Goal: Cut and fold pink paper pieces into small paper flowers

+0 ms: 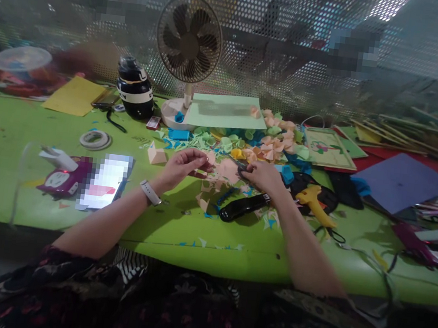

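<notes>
My left hand (184,164) pinches a small piece of peach paper (210,157) above the middle of the green table. In my right hand (260,175) is a pair of small dark scissors (239,164), blades pointing left toward the paper; the fingers partly hide the handles. Between and below the hands lie peach paper scraps (228,171). A folded peach paper piece (157,154) sits left of my left hand. A black, rounded tool (243,207), perhaps a stapler, lies just below my right hand. Behind the hands is a heap of cut paper petals (272,146) in peach, green, yellow and blue.
A fan (190,40) and a black jug (135,90) stand at the back. On the left are a lit phone (105,182), a tape roll (94,139) and a purple device (65,177). A yellow glue gun (316,203) with its cord and purple paper (404,182) lie right.
</notes>
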`<action>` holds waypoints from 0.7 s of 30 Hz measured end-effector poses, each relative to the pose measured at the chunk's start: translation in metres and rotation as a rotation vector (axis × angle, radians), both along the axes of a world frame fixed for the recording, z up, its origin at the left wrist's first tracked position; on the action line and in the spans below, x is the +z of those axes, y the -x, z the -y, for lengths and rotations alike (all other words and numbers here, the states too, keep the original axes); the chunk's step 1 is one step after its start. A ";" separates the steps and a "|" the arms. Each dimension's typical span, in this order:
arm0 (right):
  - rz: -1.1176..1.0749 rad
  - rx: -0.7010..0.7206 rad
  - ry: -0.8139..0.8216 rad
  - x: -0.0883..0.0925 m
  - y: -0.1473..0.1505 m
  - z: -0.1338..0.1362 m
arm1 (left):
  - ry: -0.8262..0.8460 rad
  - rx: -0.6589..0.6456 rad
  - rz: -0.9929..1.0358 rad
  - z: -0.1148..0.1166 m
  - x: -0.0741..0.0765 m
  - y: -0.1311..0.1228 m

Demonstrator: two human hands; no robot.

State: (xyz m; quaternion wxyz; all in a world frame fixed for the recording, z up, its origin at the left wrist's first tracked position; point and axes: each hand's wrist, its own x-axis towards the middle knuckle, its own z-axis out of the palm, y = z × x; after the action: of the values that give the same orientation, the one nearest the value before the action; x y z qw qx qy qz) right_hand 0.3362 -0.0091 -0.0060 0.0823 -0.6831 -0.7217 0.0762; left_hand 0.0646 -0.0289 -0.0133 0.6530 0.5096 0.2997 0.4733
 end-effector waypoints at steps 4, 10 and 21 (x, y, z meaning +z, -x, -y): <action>-0.007 -0.009 0.067 0.004 0.000 0.002 | -0.016 -0.017 -0.016 0.001 -0.001 0.000; -0.353 0.060 -0.008 0.020 0.013 0.019 | -0.081 -0.007 -0.077 0.004 -0.006 -0.006; -0.727 0.385 -0.304 0.025 0.056 0.054 | -0.230 -0.043 -0.216 0.012 -0.011 -0.012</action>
State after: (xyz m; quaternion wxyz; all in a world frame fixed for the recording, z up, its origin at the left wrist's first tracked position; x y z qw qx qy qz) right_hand 0.2799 -0.0632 0.0194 0.4149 -0.4451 -0.7628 0.2188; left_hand 0.0767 -0.0413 -0.0243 0.5644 0.6352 0.3010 0.4328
